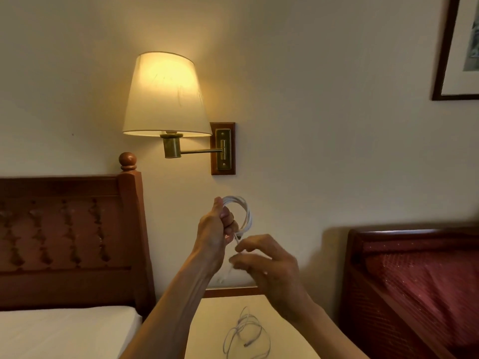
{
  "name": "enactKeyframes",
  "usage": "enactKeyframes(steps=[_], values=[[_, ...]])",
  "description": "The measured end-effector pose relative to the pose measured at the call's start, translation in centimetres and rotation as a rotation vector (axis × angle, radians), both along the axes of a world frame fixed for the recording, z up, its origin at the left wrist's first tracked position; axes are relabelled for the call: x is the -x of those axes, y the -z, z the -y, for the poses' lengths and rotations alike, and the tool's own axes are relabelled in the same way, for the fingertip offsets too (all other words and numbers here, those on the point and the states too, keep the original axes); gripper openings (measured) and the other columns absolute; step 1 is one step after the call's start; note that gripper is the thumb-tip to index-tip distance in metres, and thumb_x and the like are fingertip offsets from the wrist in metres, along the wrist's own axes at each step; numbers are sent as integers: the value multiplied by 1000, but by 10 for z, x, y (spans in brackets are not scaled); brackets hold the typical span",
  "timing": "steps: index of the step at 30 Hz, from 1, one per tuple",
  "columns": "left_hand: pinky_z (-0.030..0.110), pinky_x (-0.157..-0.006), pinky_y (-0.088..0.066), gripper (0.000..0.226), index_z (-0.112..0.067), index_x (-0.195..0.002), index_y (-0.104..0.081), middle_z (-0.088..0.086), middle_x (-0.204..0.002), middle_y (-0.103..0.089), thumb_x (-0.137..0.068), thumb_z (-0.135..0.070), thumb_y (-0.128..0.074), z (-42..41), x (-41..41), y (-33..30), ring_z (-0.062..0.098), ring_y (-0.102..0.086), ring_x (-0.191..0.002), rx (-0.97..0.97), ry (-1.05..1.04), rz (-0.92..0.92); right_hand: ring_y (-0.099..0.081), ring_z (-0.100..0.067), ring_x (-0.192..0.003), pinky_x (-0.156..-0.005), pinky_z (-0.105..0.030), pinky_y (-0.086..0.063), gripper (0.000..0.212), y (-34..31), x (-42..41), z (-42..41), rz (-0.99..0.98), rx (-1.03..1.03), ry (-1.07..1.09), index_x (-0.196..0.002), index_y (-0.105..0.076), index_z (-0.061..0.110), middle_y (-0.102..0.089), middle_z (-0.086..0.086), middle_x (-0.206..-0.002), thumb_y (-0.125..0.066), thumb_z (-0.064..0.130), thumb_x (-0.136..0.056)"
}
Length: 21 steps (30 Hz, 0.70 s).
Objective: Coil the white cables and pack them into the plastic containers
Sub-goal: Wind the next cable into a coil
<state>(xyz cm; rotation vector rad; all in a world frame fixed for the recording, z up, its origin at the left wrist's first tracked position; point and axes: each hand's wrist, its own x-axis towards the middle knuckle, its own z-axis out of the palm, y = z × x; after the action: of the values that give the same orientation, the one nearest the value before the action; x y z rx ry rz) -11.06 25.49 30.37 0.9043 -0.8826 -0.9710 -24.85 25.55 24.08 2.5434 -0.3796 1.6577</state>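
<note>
Your left forearm rises steeply from the bottom edge, and your left hand (pixel 215 229) is raised in front of the wall, fingers curled tight round one side of a coiled white cable (pixel 242 216), whose loops stand out to the right of your fist. Your right arm comes in from the lower right, and your right hand (pixel 269 265) sits just below and right of the coil, fingers bent and spread; motion blur smears them, so you cannot tell whether they pinch the cable's loose tail (pixel 234 255) or only touch it. A second white cable (pixel 246 332) lies loosely looped on the pale bedside table (pixel 207 332) below your hands, its lower loops cut off by the frame edge. The table stands between a wooden headboard (pixel 70 229) at left and a red upholstered chair (pixel 414 281) at right
</note>
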Motion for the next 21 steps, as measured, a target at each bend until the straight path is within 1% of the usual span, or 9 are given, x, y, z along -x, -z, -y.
enactKeyframes(steps=[3, 6, 7, 9, 11, 14, 17, 19, 21], values=[[34, -62, -28, 44, -21, -65, -38, -3, -59, -30, -104, -41, -36, -4, -2, 5, 14, -31, -56, 13, 36, -35, -70, -15, -89, -78, -31, -59, 14, -13, -1, 0, 452, -450, -171, -95, -73, 12, -73, 5, -93, -62, 19, -89], [34, -67, -31, 42, -19, -67, -40, -2, -60, -30, -103, -40, -38, -10, 1, 7, 14, -32, -55, 61, 99, -74, -71, -21, -81, -74, -28, -59, 13, -24, 1, 7, 837, -1016, -329, -94, -73, 6, -74, -5, -82, -61, 8, -89], [34, -67, -30, 42, -19, -67, -40, -2, -60, -29, -102, -40, -37, -11, 4, 7, 14, -31, -56, 77, 122, -74, -70, -22, -79, -73, -28, -59, 13, -25, 2, 13, 898, -1181, -362, -96, -72, 4, -74, -8, -80, -61, 7, -90], [34, -65, -29, 42, -18, -66, -38, -2, -60, -27, -103, -39, -36, -13, 10, 8, 15, -27, -57, 104, 162, -53, -71, -22, -79, -73, -29, -59, 14, -30, 4, 21, 846, -1386, -370, -97, -72, 1, -75, -12, -83, -62, 7, -91], [34, -64, -27, 42, -18, -66, -37, -2, -60, -25, -103, -39, -36, -15, 12, 9, 14, -25, -56, 116, 193, -48, -72, -24, -84, -74, -28, -59, 14, -36, 6, 26, 645, -1396, -308, -94, -74, 4, -75, -13, -89, -61, 7, -92], [32, -63, -31, 44, -18, -64, -38, -2, -59, -24, -103, -38, -35, -17, 8, 10, 14, -25, -54, 110, 205, -66, -72, -24, -86, -72, -24, -57, 17, -54, 14, 27, 343, -1238, -270, -92, -76, 9, -75, -12, -91, -59, 6, -92], [32, -63, -33, 45, -17, -64, -38, -1, -60, -22, -103, -38, -35, -16, 6, 12, 14, -25, -54, 85, 193, -111, -71, -21, -89, -79, -26, -58, 20, -65, 21, 29, 135, -1079, -202, -95, -77, 14, -75, -8, -93, -59, 5, -93], [32, -62, -34, 46, -17, -64, -38, -1, -59, -23, -103, -40, -36, -14, 7, 15, 14, -26, -53, 65, 194, -145, -71, -20, -90, -84, -28, -57, 20, -66, 22, 31, 92, -1049, -196, -98, -76, 13, -75, -7, -93, -58, 5, -93], [32, -60, -33, 47, -17, -63, -38, -2, -57, -24, -103, -41, -36, -12, 8, 16, 13, -27, -52, 45, 197, -154, -71, -19, -87, -82, -28, -57, 25, -66, 19, 28, 169, -1126, -299, -94, -76, 12, -75, -6, -89, -53, 2, -95]])
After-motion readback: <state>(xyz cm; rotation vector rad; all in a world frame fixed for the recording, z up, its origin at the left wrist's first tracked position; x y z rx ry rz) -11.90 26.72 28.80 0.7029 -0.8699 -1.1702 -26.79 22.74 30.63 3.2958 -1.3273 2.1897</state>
